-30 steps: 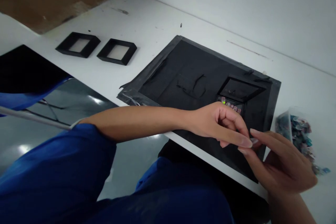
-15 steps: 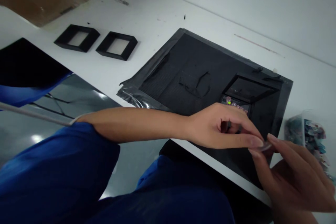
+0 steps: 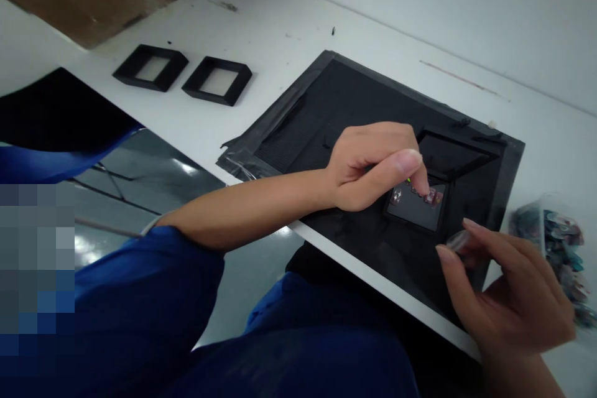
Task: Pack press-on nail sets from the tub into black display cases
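Piece of clear material (image 3: 459, 241) sits pinched in the right hand (image 3: 508, 280), its long axis seemingly spanning thumb tip to forefinger tip, on the near right side of the open black case (image 3: 420, 214). The left hand (image 3: 373, 149), closer to the case, curls above it, forefinger at the pink pieces (image 3: 435, 198) inside; whether it grips one, I cannot tell. Right of the case stands a tub (image 3: 541, 224). No writing is legible.

Clear piece (image 3: 459, 240): raised, at near right of the black case (image 3: 416, 216). Case: open, lid (image 3: 450, 155) at far side, small pinkish pieces (image 3: 433, 197) inside.
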A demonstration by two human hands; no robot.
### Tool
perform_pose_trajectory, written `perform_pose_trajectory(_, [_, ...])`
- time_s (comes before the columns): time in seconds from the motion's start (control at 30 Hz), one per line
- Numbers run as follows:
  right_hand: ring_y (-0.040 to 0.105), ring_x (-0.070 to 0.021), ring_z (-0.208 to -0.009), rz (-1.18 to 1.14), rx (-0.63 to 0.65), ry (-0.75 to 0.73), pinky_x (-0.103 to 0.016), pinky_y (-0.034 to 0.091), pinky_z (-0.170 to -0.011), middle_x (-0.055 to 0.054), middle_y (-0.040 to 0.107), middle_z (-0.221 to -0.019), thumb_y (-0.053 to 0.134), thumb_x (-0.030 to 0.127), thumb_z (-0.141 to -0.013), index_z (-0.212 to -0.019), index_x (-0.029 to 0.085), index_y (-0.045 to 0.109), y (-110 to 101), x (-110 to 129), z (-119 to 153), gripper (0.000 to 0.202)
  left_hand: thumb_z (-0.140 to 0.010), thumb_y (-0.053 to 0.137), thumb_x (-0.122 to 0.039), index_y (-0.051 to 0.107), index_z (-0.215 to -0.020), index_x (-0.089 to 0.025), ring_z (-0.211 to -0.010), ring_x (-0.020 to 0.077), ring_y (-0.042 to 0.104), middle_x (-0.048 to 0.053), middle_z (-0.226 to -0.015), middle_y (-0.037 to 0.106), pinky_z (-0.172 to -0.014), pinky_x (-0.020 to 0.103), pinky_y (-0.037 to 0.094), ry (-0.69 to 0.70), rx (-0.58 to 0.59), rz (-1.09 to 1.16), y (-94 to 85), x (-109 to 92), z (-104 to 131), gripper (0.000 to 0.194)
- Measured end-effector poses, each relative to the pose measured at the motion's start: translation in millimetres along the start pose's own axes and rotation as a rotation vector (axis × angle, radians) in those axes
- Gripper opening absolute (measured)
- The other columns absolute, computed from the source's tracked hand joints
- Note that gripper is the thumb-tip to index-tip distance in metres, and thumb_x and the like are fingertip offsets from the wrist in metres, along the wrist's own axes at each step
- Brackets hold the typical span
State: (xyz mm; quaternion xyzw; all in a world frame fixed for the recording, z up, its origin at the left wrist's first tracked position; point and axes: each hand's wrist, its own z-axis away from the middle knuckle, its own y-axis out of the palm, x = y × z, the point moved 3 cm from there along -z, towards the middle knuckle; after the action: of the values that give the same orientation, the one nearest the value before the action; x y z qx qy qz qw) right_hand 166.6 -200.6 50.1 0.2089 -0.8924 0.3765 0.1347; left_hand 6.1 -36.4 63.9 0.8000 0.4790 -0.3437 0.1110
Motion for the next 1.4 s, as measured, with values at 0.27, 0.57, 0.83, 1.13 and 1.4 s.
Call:
perform_pose_trajectory(0.27, [0.057, -0.0089, -0.065, -0.005, 0.059, 0.049, -0.025, 0.051, -0.058, -0.001, 0.066, -0.087, 0.081, 0.013, -0.077, -0.121, 0.024, 0.069, 1.2, -4.0, -5.8, 0.047, -0.106, 0.032, -0.048, 0.066, -0.064, -0.022, -0.056, 0.0084, 0.057, -0.001, -0.059, 0.062, -0.060, 0.027, 0.050, 0.105, -0.193, -0.167, -6.6, 25.1, 0.7, 0.060])
perform_pose_trajectory(0.57, [0.057, -0.0091, -0.066, 0.084, 0.336, 0.128, -0.023, 0.046, -0.059, 0.002, 0.061, -0.075, 0.065, 0.040, -0.092, -0.115, 0.023, 0.070, 17.3, -11.9, 0.5, 0.029, -0.103, 0.042, -0.039, 0.069, -0.088, -0.025, -0.083, 0.0157, 0.060, 0.002, -0.082, 0.063, -0.078, 0.034, 0.051, 0.223, -0.350, -0.211, -14.2, 38.3, -8.1, 0.034])
perform_pose_trajectory(0.83, [0.051, -0.0078, -0.054, 0.176, 0.457, 0.189, -0.023, 0.037, -0.053, 0.004, 0.056, -0.067, 0.058, 0.051, -0.095, -0.116, 0.025, 0.072, 26.5, -20.0, 4.1, 0.036, -0.101, 0.038, -0.058, 0.053, -0.127, -0.023, -0.126, 0.0212, 0.057, 0.007, -0.133, 0.062, -0.104, 0.039, 0.049, -0.244, -0.028, -0.171, 5.3, 45.6, 0.6, 0.046])
perform_pose_trajectory(1.13, [0.051, -0.0083, -0.056, 0.201, 0.463, 0.253, -0.024, 0.039, -0.055, 0.004, 0.059, -0.076, 0.058, 0.052, -0.094, -0.122, 0.028, 0.069, 29.6, -15.6, 0.5, 0.038, -0.099, 0.049, -0.053, 0.052, -0.098, -0.018, -0.097, 0.0167, 0.065, 0.008, -0.104, 0.070, -0.090, 0.032, 0.052, -0.399, 0.113, -0.087, 12.1, 50.3, 4.3, 0.035])
perform_pose_trajectory(1.4, [0.052, -0.0089, -0.061, -0.047, 0.391, 0.460, -0.023, 0.045, -0.057, 0.004, 0.055, -0.072, 0.068, 0.048, -0.089, -0.112, 0.026, 0.073, 25.3, -29.9, 13.0, 0.032, -0.098, 0.053, -0.046, 0.054, -0.093, -0.019, -0.085, 0.0138, 0.068, 0.004, -0.091, 0.073, -0.083, 0.029, 0.054, -0.388, 0.160, -0.039, 12.3, 37.7, 7.3, 0.028])
